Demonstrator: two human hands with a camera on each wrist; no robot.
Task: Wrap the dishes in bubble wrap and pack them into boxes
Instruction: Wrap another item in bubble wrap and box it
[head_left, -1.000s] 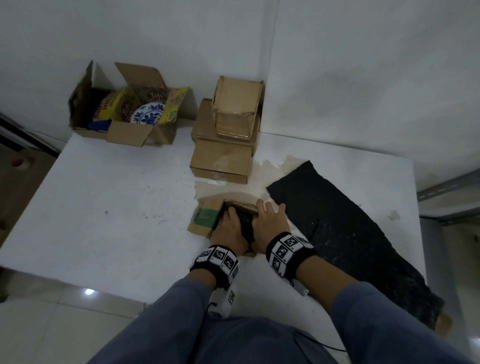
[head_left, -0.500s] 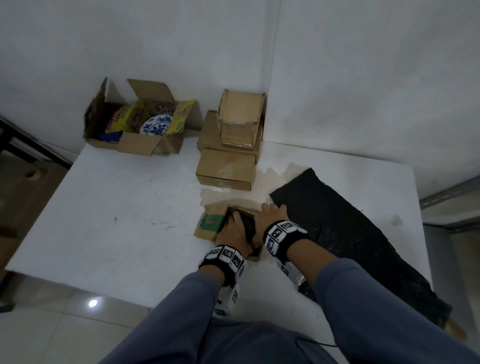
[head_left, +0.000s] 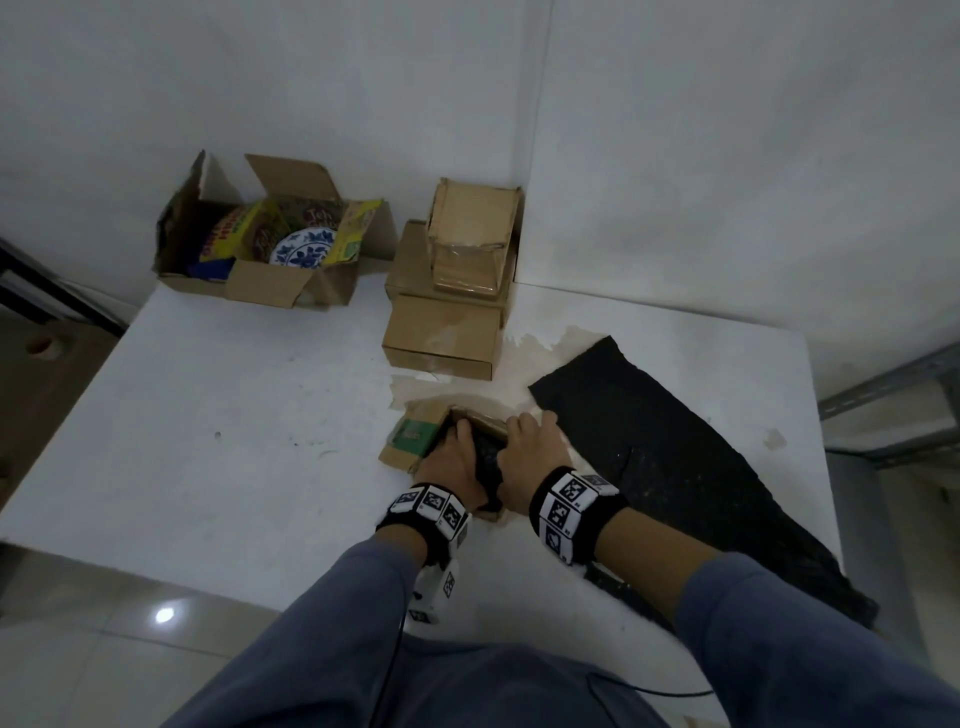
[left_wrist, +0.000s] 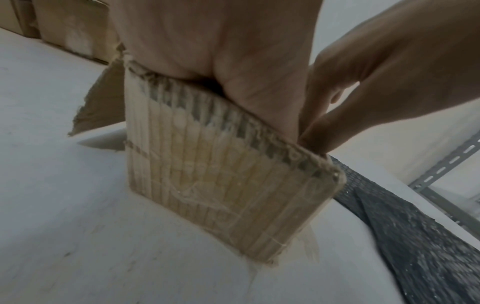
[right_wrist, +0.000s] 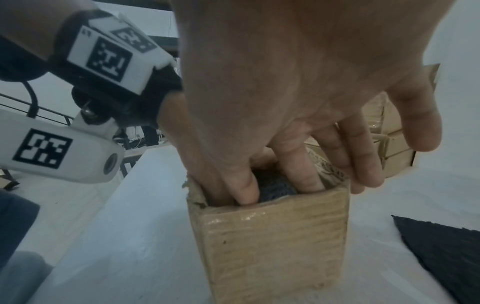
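Place: a plain packing or storage corner, not clearly a home or a shop.
Walls: bare white, meeting in a corner (head_left: 540, 156).
Worktop: white, stained worktop (head_left: 234, 415) set into that corner.
Goods: cardboard boxes (head_left: 447, 291) stacked at the back.
Floor: glossy tiles (head_left: 104, 649).
Fittings: slotted metal shelving (head_left: 893, 384) on the right.

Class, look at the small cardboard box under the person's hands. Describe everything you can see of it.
The small cardboard box is brown corrugated card, worn and frayed at the edges, with glossy tape on its side. It stands upright and open-topped on the white table. A dark textured bundle sits inside. The left hand and the right hand reach into its top, pressing on the bundle.
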